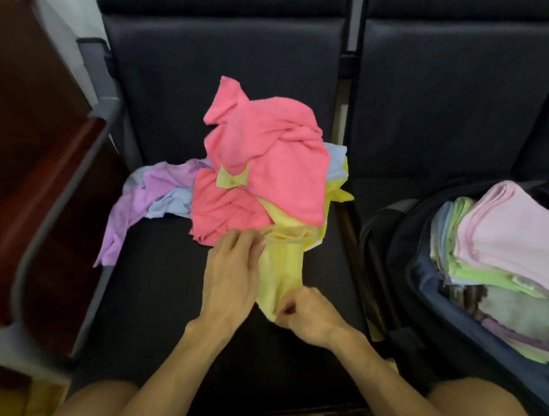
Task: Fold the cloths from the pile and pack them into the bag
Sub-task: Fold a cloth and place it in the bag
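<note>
The right hand (303, 313) is pinched on the near corner of the yellow cloth (279, 271), the left hand (232, 270) laid flat beside it, under the pile (263, 170); it should be drawn free before folding, the bag (458, 290) rightward.

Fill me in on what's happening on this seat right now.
A person is working a yellow cloth out of the pile on the dark seat. The right hand pinches its near end; the left hand rests against it beside the pile. The bag to the right already holds folded cloths.
</note>
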### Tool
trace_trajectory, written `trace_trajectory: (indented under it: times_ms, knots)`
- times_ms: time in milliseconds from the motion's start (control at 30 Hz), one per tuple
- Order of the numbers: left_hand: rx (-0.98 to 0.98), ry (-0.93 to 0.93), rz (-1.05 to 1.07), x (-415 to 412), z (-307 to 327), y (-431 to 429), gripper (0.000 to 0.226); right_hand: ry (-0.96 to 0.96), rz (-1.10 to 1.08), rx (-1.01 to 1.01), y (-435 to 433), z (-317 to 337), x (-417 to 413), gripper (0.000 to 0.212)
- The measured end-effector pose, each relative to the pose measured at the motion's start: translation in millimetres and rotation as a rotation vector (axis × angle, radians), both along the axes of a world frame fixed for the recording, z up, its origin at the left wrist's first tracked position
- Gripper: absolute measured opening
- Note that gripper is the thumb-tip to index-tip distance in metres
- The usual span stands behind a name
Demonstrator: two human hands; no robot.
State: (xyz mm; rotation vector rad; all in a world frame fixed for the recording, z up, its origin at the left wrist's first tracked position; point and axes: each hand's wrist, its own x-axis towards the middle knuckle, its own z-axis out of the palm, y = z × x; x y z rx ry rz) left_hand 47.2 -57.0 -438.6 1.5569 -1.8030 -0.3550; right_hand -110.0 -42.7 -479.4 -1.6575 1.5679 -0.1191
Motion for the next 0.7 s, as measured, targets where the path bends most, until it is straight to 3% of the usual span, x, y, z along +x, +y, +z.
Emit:
trace_trajectory:
  times_ms: [100,233,300,533,700]
  knots:
    - [0.015,0.125,-0.100,9,17,20,0.012,-0.087,0.111,-0.043,30,25,-7,0.006]
    - [0.029,0.290,-0.178,13,38,50,0.022,-0.278,-0.220,-0.459,66,62,-20,0.019]
    - [0.015,0.322,-0.183,10,49,70,0.020,-0.311,-0.245,-0.569,81,80,-27,0.016]
    - [-0.068,0.341,-0.160,3,144,119,0.012,-0.355,-0.112,-0.634,138,160,3,0.061]
    - [-0.149,0.361,-0.147,-3,217,136,0.017,-0.426,-0.114,-0.611,179,211,26,0.106]
